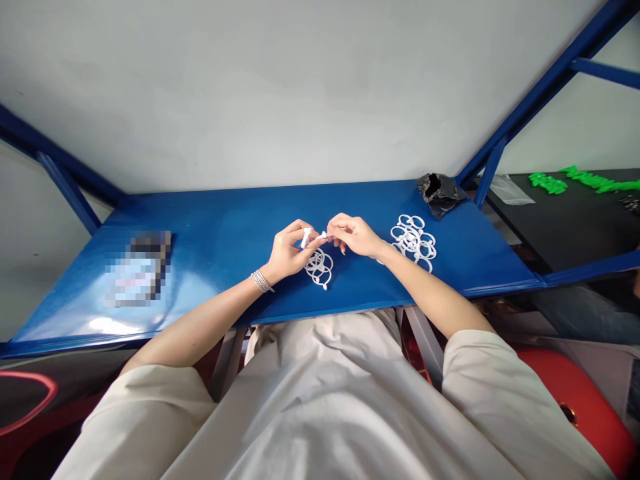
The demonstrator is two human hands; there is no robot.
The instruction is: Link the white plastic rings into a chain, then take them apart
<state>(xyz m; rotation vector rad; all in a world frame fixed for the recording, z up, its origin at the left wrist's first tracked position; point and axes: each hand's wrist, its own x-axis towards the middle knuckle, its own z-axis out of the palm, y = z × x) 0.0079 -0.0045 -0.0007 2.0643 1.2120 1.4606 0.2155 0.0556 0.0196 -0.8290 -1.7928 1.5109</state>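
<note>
Fingertips of the left hand point(289, 251) and right hand point(358, 237) nearly meet in the head view, pinched closed about a small white piece point(323, 235); another white part point(306, 237) sits among the left fingers. From the pinch, white rings point(317, 269) lie at six o'clock, a second ring pile point(411, 243) at three, a black bag point(443, 200) at two, all on the blue table point(225, 233).

No text, label, brand, number or sign can be read. The pale and dark pixelated object point(140, 270) on the left of the shiny blue tabletop point(225, 230) is blurred into coarse blocks, so whether any lettering stands on it cannot be told.
</note>
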